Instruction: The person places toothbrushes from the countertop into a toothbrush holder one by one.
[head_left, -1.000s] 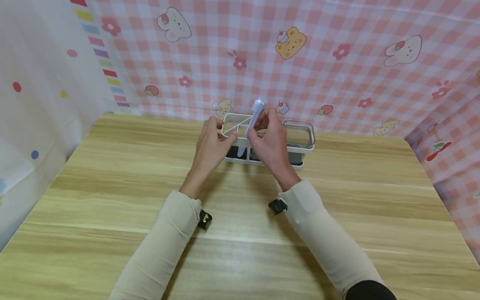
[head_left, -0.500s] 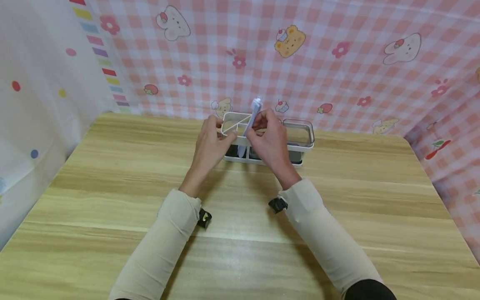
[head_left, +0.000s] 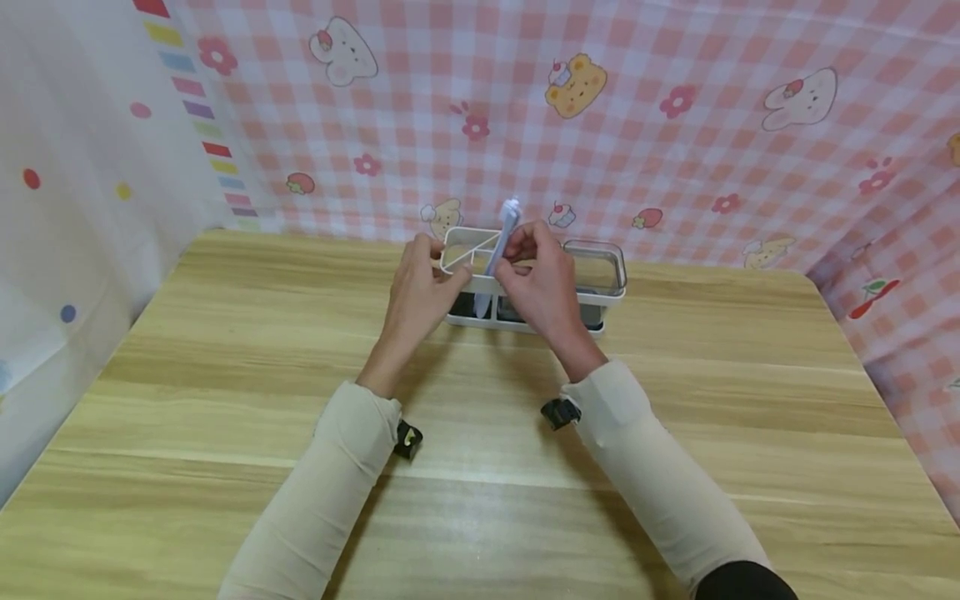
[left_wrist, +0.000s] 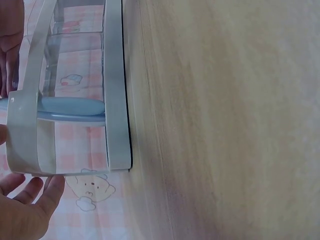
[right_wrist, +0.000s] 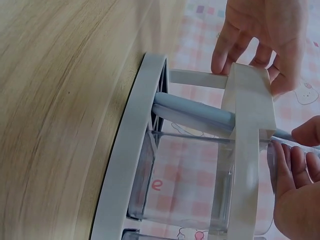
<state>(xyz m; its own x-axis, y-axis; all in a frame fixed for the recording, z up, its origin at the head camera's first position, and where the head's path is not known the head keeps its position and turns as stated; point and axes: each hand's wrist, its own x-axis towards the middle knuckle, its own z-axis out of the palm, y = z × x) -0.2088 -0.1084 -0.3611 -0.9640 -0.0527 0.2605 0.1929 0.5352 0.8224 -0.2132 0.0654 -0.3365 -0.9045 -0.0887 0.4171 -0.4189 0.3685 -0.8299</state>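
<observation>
A white two-tier toothbrush holder (head_left: 538, 291) with clear cups stands at the back of the table. At its left end, my left hand (head_left: 424, 287) grips the upper frame, thumb in front and fingers behind. A pale blue toothbrush (head_left: 504, 237) leans in the divided left section, its head up and its handle passing down through the upper frame. My right hand (head_left: 542, 279) pinches it just above the frame. In the right wrist view the lower end of the toothbrush (right_wrist: 195, 111) reaches the base, beside a clear cup (right_wrist: 185, 185).
Another clear cup (head_left: 596, 265) sits in the holder's right end. Close behind the holder hangs a pink checked curtain (head_left: 420, 108). The wooden table (head_left: 465, 500) extends toward the person, and a white dotted curtain (head_left: 82, 208) hangs on the left.
The toothbrush's upper end has shifted slightly left, with my right hand still pinching it. My left hand keeps its grip on the holder.
</observation>
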